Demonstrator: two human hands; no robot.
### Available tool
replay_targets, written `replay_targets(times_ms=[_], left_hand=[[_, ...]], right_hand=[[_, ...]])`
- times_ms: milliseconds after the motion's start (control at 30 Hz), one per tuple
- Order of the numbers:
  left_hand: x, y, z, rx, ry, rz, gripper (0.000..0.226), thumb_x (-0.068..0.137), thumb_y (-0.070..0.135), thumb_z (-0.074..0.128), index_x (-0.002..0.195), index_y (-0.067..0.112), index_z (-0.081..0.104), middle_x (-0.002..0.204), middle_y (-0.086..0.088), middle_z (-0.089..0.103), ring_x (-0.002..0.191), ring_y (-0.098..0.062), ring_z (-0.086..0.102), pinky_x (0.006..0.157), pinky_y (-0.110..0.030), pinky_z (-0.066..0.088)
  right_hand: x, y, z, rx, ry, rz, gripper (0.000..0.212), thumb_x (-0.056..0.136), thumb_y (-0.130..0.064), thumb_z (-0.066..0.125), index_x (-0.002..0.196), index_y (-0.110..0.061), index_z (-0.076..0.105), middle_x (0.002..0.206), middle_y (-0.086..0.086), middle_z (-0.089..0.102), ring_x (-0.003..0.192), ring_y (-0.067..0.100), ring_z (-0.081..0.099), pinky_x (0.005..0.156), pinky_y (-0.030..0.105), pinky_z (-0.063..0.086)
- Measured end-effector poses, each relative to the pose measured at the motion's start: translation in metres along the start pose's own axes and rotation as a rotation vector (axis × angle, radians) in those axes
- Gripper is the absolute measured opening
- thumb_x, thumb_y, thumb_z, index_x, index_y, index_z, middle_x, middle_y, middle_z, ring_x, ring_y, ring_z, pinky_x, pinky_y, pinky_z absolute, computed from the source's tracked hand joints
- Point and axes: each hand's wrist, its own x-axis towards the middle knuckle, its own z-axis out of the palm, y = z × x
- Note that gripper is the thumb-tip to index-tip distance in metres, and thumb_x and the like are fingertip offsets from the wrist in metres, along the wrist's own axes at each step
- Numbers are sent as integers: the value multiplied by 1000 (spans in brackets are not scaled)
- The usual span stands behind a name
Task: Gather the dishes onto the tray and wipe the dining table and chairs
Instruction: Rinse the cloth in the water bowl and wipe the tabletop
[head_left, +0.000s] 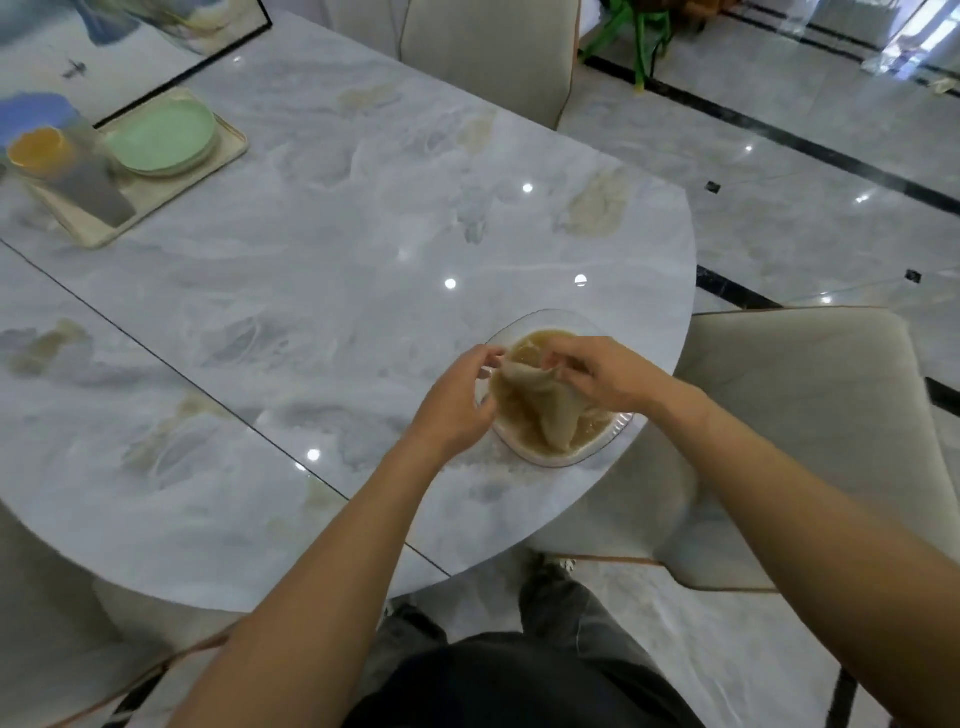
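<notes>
L grip (457, 400) + R grip (602, 376) pinch cloth (551, 410); bare forearms extended fwd, converging.

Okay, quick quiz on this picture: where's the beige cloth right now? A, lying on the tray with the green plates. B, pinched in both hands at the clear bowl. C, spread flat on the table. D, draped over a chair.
B: the left hand and the right hand each pinch the top edge of the beige cloth, and its lower part hangs into the clear bowl near the table's edge.

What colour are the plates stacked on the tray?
Pale mint green plates, seen in the head view, on the cream tray at the table's far left.
</notes>
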Motion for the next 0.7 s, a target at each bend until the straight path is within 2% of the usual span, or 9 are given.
replay_targets(times_ms=[100, 200, 233, 300, 367, 500, 567, 633, 700], left_hand=[[22, 30, 7, 81, -89, -9, 73, 91, 9, 73, 151, 36, 43, 149, 8, 52, 131, -14, 51, 106, -33, 48], [33, 55, 11, 57, -225, 8, 66, 90, 7, 76, 145, 34, 52, 141, 12, 52, 128, -14, 51, 105, -32, 46], [35, 60, 13, 65, -265, -4, 67, 90, 6, 76, 145, 35, 53, 140, 11, 50, 128, -15, 50, 105, -32, 45], [39, 63, 16, 93, -302, -45, 68, 89, 5, 74, 142, 42, 52, 141, 8, 51, 129, -21, 51, 104, -36, 50], [40, 65, 20, 107, -294, -86, 67, 89, 8, 74, 143, 42, 53, 143, 5, 54, 126, -23, 54, 101, -39, 54], [37, 67, 27, 170, -205, -77, 58, 87, 15, 79, 137, 37, 59, 126, 13, 57, 113, -14, 55, 91, -30, 48], [36, 64, 30, 169, -127, -74, 44, 86, 20, 82, 118, 42, 62, 117, 14, 60, 112, -14, 58, 85, -25, 45], [35, 61, 32, 200, -65, -81, 37, 84, 26, 84, 94, 47, 55, 107, 13, 62, 109, -18, 63, 78, -26, 47], [34, 59, 31, 223, -10, -95, 32, 84, 31, 85, 87, 43, 56, 99, 13, 65, 98, -17, 66, 79, -35, 55]], right_hand=[[1, 2, -29, -3, -69, -100, 24, 94, -4, 62, 108, -19, 73, 96, -11, 68, 83, 7, 59, 80, 20, 46], [2, 4, -51, 30, -163, -136, 28, 94, -3, 62, 108, -22, 77, 102, -15, 70, 88, -8, 60, 82, 11, 43], [3, 5, -57, 36, -187, -139, 29, 95, -3, 61, 108, -23, 78, 105, -16, 71, 91, -10, 59, 84, 11, 43], [3, 6, -65, 27, -220, -147, 30, 99, -4, 58, 109, -24, 79, 107, -15, 70, 94, -4, 60, 88, 17, 47], [2, 8, -72, 12, -252, -151, 34, 100, -3, 56, 110, -25, 79, 108, -13, 70, 97, 5, 60, 91, 25, 49], [1, 15, -77, 15, -290, -136, 38, 99, -1, 53, 110, -27, 77, 107, -18, 67, 100, 10, 60, 90, 27, 47], [2, 20, -76, 14, -281, -118, 30, 99, -7, 56, 110, -30, 73, 106, -11, 69, 95, 15, 62, 85, 33, 50], [4, 25, -76, 24, -267, -105, 24, 99, -13, 59, 110, -31, 69, 101, -5, 69, 89, 16, 62, 80, 36, 52], [6, 28, -76, 34, -254, -94, 21, 100, -15, 60, 112, -31, 69, 92, -8, 65, 80, 8, 59, 73, 29, 47]])
